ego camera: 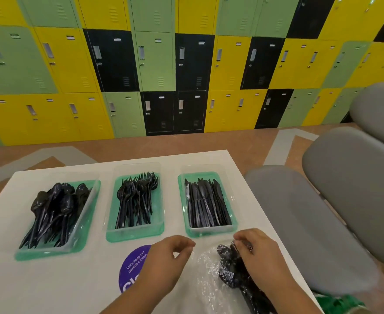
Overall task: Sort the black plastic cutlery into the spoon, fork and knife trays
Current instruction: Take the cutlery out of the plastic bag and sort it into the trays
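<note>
Three green-bottomed clear trays stand in a row on the white table (pixel 50 286). The left tray (pixel 48 251) holds black spoons (pixel 57 207), the middle tray (pixel 134 234) black forks (pixel 136 198), the right tray (pixel 209 231) black knives (pixel 205 203). In front of the knife tray lies a clear plastic bag (pixel 209 268) with more black cutlery (pixel 232 270) in it. My right hand (pixel 259 257) rests on that cutlery, fingers curled at its top end. My left hand (pixel 166 261) hovers left of the bag with fingers curled toward the thumb; I see nothing in it.
A round purple sticker (pixel 133 268) sits on the table under my left wrist. Grey chairs (pixel 322 211) stand close along the table's right side. Yellow, green and black lockers (pixel 164 64) line the wall beyond the brown floor.
</note>
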`<state>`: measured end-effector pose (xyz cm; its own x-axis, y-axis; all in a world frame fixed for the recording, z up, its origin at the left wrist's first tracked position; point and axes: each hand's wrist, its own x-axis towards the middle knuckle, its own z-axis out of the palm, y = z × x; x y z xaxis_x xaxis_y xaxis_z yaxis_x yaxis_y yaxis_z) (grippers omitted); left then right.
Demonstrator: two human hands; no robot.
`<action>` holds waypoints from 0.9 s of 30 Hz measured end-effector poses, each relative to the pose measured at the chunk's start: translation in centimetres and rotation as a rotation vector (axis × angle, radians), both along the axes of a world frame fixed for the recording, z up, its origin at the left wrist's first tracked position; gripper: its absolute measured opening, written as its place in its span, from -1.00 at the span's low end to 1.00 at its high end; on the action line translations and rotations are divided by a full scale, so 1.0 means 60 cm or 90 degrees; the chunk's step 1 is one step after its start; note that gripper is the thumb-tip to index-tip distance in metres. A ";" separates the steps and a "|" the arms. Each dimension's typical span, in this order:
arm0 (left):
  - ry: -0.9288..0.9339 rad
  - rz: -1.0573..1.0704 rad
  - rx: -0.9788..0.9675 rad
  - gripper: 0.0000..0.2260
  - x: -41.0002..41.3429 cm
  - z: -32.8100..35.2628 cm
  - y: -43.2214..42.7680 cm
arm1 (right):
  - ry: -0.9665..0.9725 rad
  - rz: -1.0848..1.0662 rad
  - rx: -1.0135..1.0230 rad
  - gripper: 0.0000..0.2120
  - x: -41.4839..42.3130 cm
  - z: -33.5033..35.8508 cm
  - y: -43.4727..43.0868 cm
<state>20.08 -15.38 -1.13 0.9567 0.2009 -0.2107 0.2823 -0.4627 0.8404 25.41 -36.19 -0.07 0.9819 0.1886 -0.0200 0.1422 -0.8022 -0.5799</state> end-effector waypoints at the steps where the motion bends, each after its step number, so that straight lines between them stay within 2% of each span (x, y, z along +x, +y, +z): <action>1: 0.028 0.028 -0.042 -0.89 -0.015 -0.002 0.002 | -0.018 -0.004 -0.003 -0.90 -0.019 -0.005 0.001; 2: 0.051 0.055 -0.085 -0.89 -0.028 -0.005 0.003 | -0.036 0.000 -0.011 -0.96 -0.037 -0.008 0.004; 3: 0.071 0.081 -0.127 -0.88 -0.045 -0.008 0.004 | -0.051 0.004 -0.029 -0.93 -0.058 -0.016 0.010; 7: 0.130 0.119 -0.223 -0.89 -0.101 -0.015 0.003 | -0.038 -0.012 -0.228 -0.39 -0.151 -0.057 0.046; 9: 0.143 0.116 -0.226 -0.90 -0.121 -0.017 0.001 | -0.062 -0.011 -0.255 -0.27 -0.188 -0.085 0.050; 15: 0.131 0.101 -0.217 -0.90 -0.148 -0.001 -0.004 | -0.070 -0.015 -0.253 -0.29 -0.207 -0.112 0.031; 17: 0.100 0.064 -0.142 -0.89 -0.152 0.000 -0.007 | -0.091 0.003 -0.262 -0.34 -0.197 -0.112 0.019; 18: 0.065 0.027 -0.066 -0.87 -0.153 -0.003 -0.007 | -0.095 0.008 -0.265 -0.38 -0.194 -0.111 0.012; 21: -0.082 -0.201 0.233 -0.66 -0.155 -0.014 -0.009 | -0.073 0.066 -0.210 -0.54 -0.198 -0.109 -0.010; 24: -0.157 -0.419 0.438 -0.45 -0.155 -0.033 -0.006 | -0.050 0.118 -0.122 -0.64 -0.206 -0.113 -0.022; 26: -0.183 -0.446 0.474 -0.41 -0.155 -0.043 -0.002 | -0.050 0.139 -0.055 -0.68 -0.207 -0.106 -0.024; 27: -0.211 -0.431 0.458 -0.47 -0.156 -0.048 0.002 | -0.052 0.150 -0.028 -0.71 -0.209 -0.102 -0.022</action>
<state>10.71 -15.24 -4.00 0.9043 -0.4251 0.0398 -0.4174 -0.8606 0.2919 12.90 -37.52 -6.18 0.9098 0.4126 0.0441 0.3725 -0.7654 -0.5247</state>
